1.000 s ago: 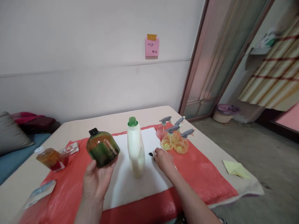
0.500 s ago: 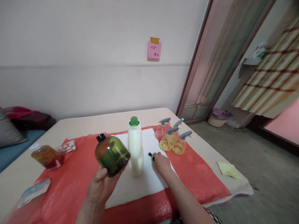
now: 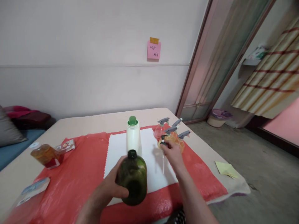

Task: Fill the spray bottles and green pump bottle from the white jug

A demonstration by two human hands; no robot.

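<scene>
While we look down at desk (image 3: 30,174), green bottle (image 3: 133,179) sits upright in our left hand (image 3: 116,186), fingers wrapped round its left side, open neck up, long axis near vertical. Our right hand (image 3: 171,154) is up and to right of bottle, pinching black pump head (image 3: 163,143), thin dip tube (image 3: 163,163) hanging straight down over white sheet (image 3: 116,149). Pump well apart from neck. White bottle (image 3: 133,135) stands just behind.

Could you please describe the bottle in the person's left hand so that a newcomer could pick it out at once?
Start at the red cloth over the table, then the white mat at its middle. In front of the tall white bottle, the left hand holds the green bottle: round, dark and see-through, unlike its opaque neighbour.
</scene>
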